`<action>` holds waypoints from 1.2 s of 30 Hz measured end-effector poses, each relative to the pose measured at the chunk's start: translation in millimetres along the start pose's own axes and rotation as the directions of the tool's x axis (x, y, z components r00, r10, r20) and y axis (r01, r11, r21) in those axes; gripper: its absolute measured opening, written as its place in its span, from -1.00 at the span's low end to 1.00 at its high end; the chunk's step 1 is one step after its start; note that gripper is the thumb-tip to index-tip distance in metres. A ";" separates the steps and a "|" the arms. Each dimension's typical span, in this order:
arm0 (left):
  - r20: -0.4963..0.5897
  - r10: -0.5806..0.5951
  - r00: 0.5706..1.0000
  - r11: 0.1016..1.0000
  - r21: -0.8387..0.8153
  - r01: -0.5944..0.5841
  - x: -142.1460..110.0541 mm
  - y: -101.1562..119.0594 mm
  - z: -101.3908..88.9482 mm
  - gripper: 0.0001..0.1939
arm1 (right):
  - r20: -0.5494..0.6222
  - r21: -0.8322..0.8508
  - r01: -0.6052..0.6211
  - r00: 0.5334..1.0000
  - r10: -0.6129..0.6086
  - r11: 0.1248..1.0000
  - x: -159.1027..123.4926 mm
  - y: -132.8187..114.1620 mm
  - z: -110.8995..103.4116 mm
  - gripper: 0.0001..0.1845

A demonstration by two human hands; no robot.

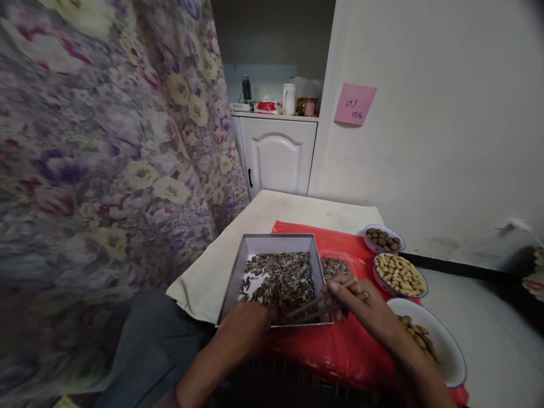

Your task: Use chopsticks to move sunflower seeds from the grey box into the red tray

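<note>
My right hand (pixel 357 300) grips a pair of chopsticks (pixel 312 306), whose tips point down and left into the front of a shallow grey box (pixel 317 258). Striped sunflower seeds (pixel 283 275) cover much of the box's white bottom. At the box's front edge is my left hand (pixel 250 320), its fingers reaching inside near the chopstick tips; they are dark and mostly hidden. Just right of the box, more sunflower seeds (pixel 335 266) lie in a small heap, partly behind my right hand.
Along the right stand a bowl of round brown nuts (pixel 382 239), a bowl of unshelled peanuts (pixel 400 275) and a larger white bowl (pixel 450 354) with long brown nuts. Red plastic sheeting (pixel 331 351) lies over the cream tablecloth (pixel 208 283). A floral curtain (pixel 127 141) hangs at left.
</note>
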State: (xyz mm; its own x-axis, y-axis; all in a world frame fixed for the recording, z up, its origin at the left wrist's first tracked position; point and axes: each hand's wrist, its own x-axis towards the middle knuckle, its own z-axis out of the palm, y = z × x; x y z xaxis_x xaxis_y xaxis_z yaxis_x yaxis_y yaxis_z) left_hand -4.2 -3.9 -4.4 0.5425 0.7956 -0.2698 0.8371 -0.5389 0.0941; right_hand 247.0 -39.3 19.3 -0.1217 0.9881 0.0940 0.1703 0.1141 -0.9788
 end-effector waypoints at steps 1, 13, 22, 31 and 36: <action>-0.002 0.007 1.000 1.000 0.000 -0.007 -0.2 0.0 0.3 -0.79 | 0.022 0.030 -0.021 1.000 0.020 0.999 4.0 5.6 5.5 -0.56; 0.018 0.008 1.000 1.000 -0.010 -0.008 -3.2 2.8 -0.6 -0.80 | -0.137 -0.192 0.091 0.984 -0.118 0.977 13.7 21.6 4.3 -0.64; -0.006 0.022 1.000 1.000 -0.006 -0.022 -0.6 -0.6 0.8 -0.81 | -0.168 -0.517 0.281 0.893 -0.418 0.808 14.7 23.4 -2.1 -0.70; 0.019 0.027 0.999 0.999 -0.027 -0.027 1.5 -0.3 -0.9 -0.81 | -0.045 -0.565 0.319 0.909 -0.414 0.761 24.0 42.7 25.3 -0.72; -0.007 0.004 1.000 1.000 -0.003 -0.004 1.2 0.3 -1.6 -0.83 | -0.060 -0.419 0.205 0.966 -0.252 0.885 7.5 13.9 14.0 -0.68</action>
State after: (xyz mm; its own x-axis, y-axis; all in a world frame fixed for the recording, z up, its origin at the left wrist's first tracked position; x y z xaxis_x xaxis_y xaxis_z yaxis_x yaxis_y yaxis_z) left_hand -3.1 -2.7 -3.1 0.5466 0.7952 -0.2625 0.8350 -0.5414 0.0986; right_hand 234.8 -31.7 3.8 -0.1016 0.9318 0.3485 0.5351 0.3465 -0.7705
